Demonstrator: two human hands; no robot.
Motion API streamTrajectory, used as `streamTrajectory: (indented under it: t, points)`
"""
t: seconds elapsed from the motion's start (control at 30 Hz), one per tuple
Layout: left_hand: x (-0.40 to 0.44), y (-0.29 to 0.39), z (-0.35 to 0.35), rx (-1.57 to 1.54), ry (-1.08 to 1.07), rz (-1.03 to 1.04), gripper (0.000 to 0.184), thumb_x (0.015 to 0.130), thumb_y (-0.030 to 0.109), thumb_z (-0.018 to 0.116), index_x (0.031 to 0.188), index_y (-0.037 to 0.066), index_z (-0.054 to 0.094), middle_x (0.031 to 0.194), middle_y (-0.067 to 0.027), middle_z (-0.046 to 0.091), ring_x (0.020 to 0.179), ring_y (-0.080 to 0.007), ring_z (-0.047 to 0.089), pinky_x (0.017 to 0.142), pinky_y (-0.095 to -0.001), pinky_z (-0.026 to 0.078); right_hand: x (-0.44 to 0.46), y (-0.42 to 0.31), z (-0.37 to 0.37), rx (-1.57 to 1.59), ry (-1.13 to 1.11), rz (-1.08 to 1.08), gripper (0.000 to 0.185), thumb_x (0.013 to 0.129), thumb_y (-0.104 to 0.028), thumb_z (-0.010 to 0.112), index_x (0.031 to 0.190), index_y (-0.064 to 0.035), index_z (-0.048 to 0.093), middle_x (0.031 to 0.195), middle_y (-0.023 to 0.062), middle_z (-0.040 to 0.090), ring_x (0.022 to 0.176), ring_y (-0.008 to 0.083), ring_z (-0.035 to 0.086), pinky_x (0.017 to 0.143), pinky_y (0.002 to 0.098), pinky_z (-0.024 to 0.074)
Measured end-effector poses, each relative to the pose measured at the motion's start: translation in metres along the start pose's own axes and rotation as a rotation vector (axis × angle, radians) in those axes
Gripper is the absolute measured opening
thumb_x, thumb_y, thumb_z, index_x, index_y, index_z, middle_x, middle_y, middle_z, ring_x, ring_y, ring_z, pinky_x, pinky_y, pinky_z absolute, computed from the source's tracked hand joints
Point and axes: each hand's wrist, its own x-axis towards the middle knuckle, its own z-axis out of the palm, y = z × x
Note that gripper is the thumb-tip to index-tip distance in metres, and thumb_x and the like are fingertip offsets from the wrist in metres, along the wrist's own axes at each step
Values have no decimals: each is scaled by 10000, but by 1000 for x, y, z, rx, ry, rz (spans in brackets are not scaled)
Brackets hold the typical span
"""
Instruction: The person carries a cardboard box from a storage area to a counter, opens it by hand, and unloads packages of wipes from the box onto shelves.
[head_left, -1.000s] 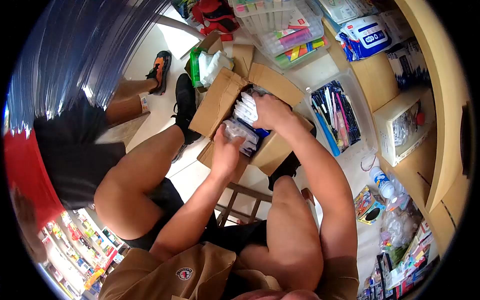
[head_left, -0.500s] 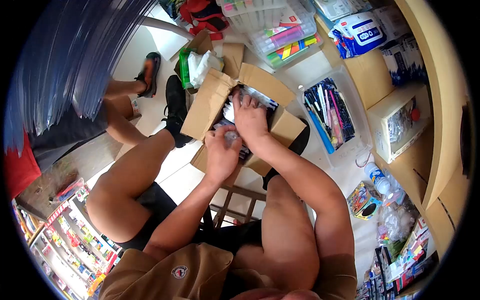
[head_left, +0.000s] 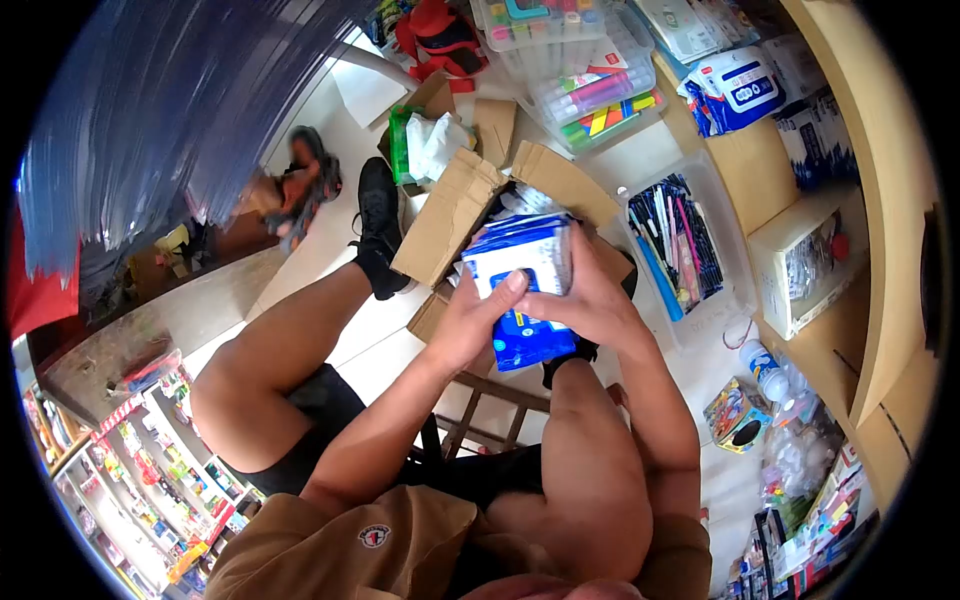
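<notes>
A stack of blue and white packets (head_left: 535,345) is gripped between both hands, above the near side of an open cardboard box (head_left: 450,215). My left hand (head_left: 475,320) holds the stack's left side with its thumb on top. On the right side, my right hand (head_left: 598,295) wraps round the packets, its thumb also across the top one. White packaging shows inside the box behind the stack, but most of the box's inside is hidden by the packets and hands.
A clear tray of pens (head_left: 675,240) lies to the right, near a wooden shelf (head_left: 745,170). Clear cases of markers (head_left: 600,95) stand behind. A smaller box (head_left: 434,95) holds green and white packs. Another person's foot (head_left: 310,185) is at left; a bottle (head_left: 765,370) lies right.
Both hands have come up out of the box towards me, now with the blue and white stack between them. The other person's foot has shifted and is blurred.
</notes>
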Motion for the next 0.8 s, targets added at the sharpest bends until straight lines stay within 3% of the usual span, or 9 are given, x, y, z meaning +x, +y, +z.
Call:
streamTrajectory:
  t: [0.03,0.1,0.17,0.3,0.43,0.5,0.63,0.67,0.8]
  points:
    - [2,1,3,33,-5,13,758,991,320,682,1511,-15,243,1347,-149,536,1252,-210,528,1076,-362,436,-3,7,1,275,-47,-115,909,774,-301,839,1455,16,327,1296,200,576,1216,288,593,1047,403,454]
    - [5,-4,8,56,-14,50,748,984,319,692,1487,-35,266,1332,-158,545,1235,-212,537,1070,-358,436,-11,11,-1,335,-43,-121,894,800,-274,828,1471,10,309,1355,167,527,1260,226,528,1083,384,413]
    - [5,-15,15,123,95,91,727,983,311,694,1468,-41,283,1315,-160,551,1220,-211,544,1059,-356,441,-15,21,-1,448,-42,-96,872,824,-248,805,1482,7,292,1411,171,487,1283,236,516,1098,398,403]
    - [5,-22,52,160,303,187,676,986,282,689,1416,-53,289,1242,-162,569,1137,-212,581,987,-353,485,-47,27,14,173,161,-149,887,887,-265,741,1525,39,205,1381,224,499,1293,339,515,1109,424,384]
    - [3,-24,85,221,151,199,753,939,264,725,1446,-46,263,1264,-179,576,1128,-217,604,971,-351,503,-73,17,-12,131,225,-195,800,928,-256,694,1521,21,233,1408,218,472,1301,333,492,1110,411,362]
    - [8,-15,93,326,-11,245,750,898,227,765,1429,-40,309,1255,-159,596,1129,-202,607,975,-341,497,-89,10,-28,150,149,-92,750,967,-374,660,1501,2,291,1411,222,468,1307,349,487,1114,417,358]
    - [28,-11,106,163,-110,100,602,947,241,737,1371,-3,385,1220,-129,625,1108,-180,614,979,-323,485,-80,12,-55,8,215,-202,900,930,-472,679,1545,33,259,1461,248,459,1351,377,471,1127,427,356]
    - [32,-8,113,153,-86,146,525,951,299,720,1314,-3,491,1151,-104,659,1041,-167,633,935,-318,502,-74,6,-59,48,270,-224,942,915,-487,694,1557,40,249,1471,254,458,1360,382,469,1130,428,357]
    - [50,5,143,-60,-40,193,509,969,388,678,1276,-3,567,1072,-101,695,937,-161,695,836,-318,571,-79,-7,-68,517,563,-308,1014,788,-244,825,1583,0,245,1440,235,500,1319,287,516,1101,388,405]
